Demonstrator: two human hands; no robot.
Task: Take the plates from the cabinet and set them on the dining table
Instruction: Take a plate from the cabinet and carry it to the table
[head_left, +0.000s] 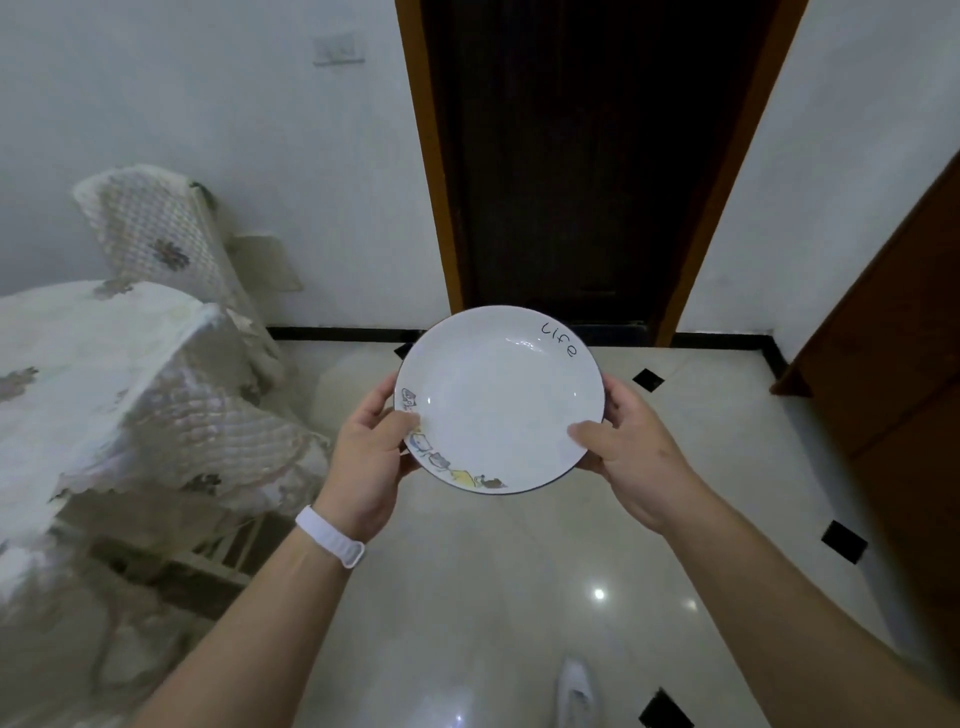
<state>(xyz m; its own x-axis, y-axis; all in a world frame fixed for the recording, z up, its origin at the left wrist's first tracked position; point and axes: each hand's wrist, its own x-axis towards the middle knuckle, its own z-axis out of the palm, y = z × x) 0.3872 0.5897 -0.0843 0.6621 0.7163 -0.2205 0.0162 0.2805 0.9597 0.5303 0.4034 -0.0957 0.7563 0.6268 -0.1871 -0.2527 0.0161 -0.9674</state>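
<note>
The shiny tiled floor (519, 597) fills the near and middle part, and a dark doorway (571, 156) stands far in the centre. On the left is the desk (104, 364), covered with a quilted cloth that hangs over its edge. A covered chair (156, 228) stands just at its far side. The plate (498, 395) is white and shallow, with the word "life" and small drawings on the rim. It is held in the air above the floor, to the right of the desk and not yet over it. The left grip (366, 457) is clamped on its left rim with the thumb on top, and the right grip (628, 452) is clamped on the right rim in the same way. I think the main risk is a slip on the smooth rim, because the hard floor below would break the plate. The loose cloth could also slide or wrinkle if the plate is set close to the desk edge.
</note>
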